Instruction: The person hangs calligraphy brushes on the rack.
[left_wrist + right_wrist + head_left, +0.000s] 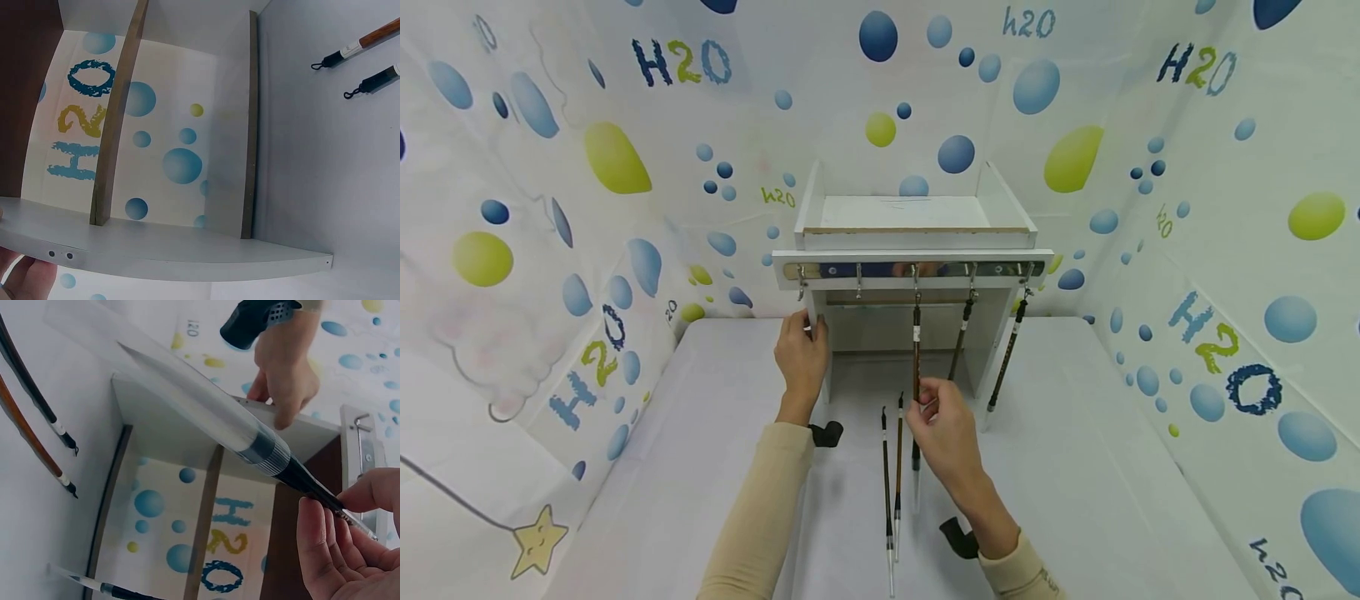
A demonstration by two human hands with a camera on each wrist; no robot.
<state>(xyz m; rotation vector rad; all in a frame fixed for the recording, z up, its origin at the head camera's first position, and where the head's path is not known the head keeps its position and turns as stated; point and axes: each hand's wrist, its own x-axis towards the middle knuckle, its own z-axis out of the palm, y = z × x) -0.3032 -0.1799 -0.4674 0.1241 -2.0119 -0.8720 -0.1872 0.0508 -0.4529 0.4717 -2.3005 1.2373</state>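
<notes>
Right hand [946, 417] pinches brush [916, 367] hanging on rack [912, 271]; left hand [802, 354] steadies rack; two hung beside, two brushes [892, 483] left on counter [1075, 467].

The head camera looks forward and down from above the worktop [700, 467], taking in both forearms, the white rack [912, 258] against the back wall and the brushes lying in front of it. The left wrist camera sits very close under the rack's side panel [162, 250], facing up through its frame toward the patterned wall. The right wrist camera looks from low beside the right hand [350, 550] along the held brush [262, 450] toward the rack [187, 419]. All three views share the rack; both wrist views also catch the two brushes [369, 59] lying on the worktop.
</notes>
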